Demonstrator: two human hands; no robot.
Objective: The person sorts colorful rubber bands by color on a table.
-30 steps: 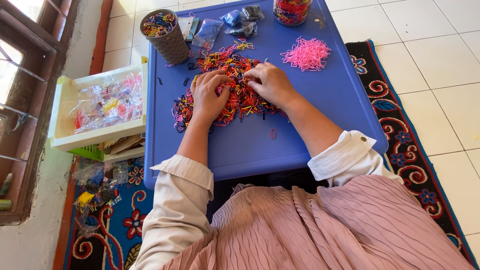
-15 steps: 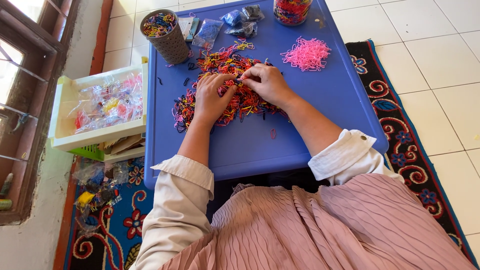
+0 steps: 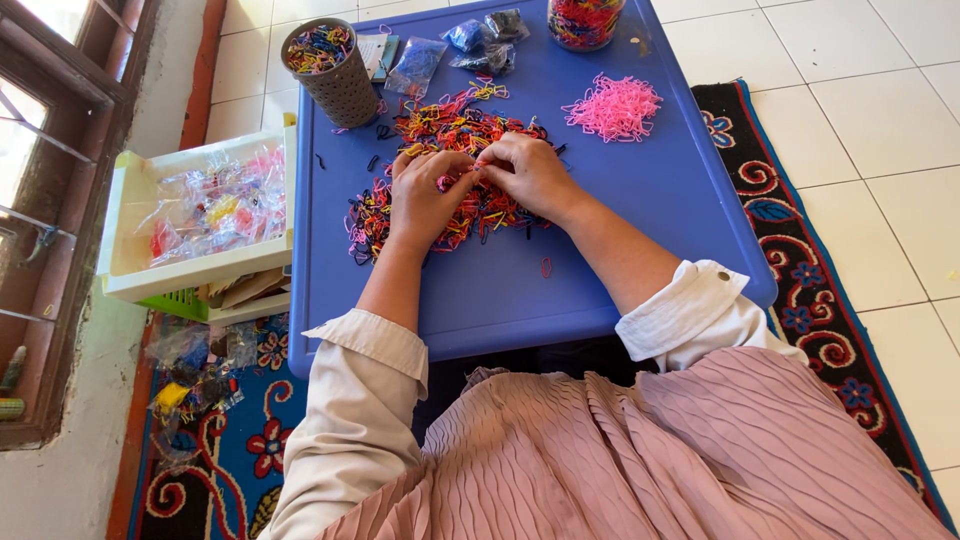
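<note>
A heap of small mixed-colour elastic bands (image 3: 455, 135) lies in the middle of a blue plastic table (image 3: 620, 215). My left hand (image 3: 425, 195) rests palm-down on the heap's near side. My right hand (image 3: 530, 172) sits beside it, and the fingertips of both meet over a small band pinched between them. A separate pile of pink bands (image 3: 612, 106) lies to the right of the heap. One loose pink band (image 3: 546, 267) lies alone nearer to me.
A grey mesh cup (image 3: 335, 65) full of bands stands at the table's far left, small clear bags (image 3: 420, 60) and a jar (image 3: 585, 20) of bands at the far edge. A white tray (image 3: 130, 270) of bagged items sits left of the table. A patterned rug (image 3: 800, 280) lies beneath.
My right hand has moved left toward my left hand, so the fingertips of both now meet over the heap. The left hand stays on the bands.
</note>
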